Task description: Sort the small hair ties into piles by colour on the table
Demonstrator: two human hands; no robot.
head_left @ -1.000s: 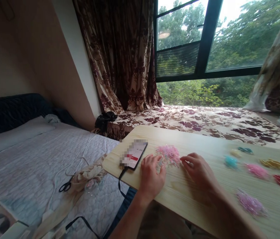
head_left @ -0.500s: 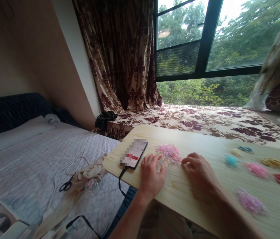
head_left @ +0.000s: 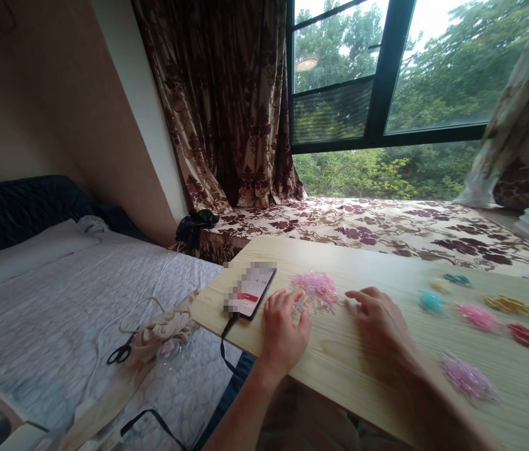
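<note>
Pale wood-grain table (head_left: 330,363) by a floral-covered window seat (head_left: 386,225), daylight from the window (head_left: 362,113). Looks part-done, IMO: sep. bunches lie to the right, i.e. teal bands (head_left: 432,301), pink bands (head_left: 477,317), mustard bands (head_left: 513,305), red bands (head_left: 522,334), lilac bands (head_left: 468,376); what's prob. left is the mixed, mostly pink pile (head_left: 318,288) btwn the hands. Left hand (head_left: 287,326) is at the pile's near-left edge, thumb spread from fingers; right hand (head_left: 381,313) hangs just right of it, apart, fingers near together, can't tell if it holds anything. Phone (head_left: 257,291) w/ black strap lies at the table's left end. Beyond that: quilted bed (head_left: 128,263) w/ scissors (head_left: 119,354), bunched beige cloth (head_left: 165,329), etc.; patterned curtain (head_left: 264,113) in bkgd.
</note>
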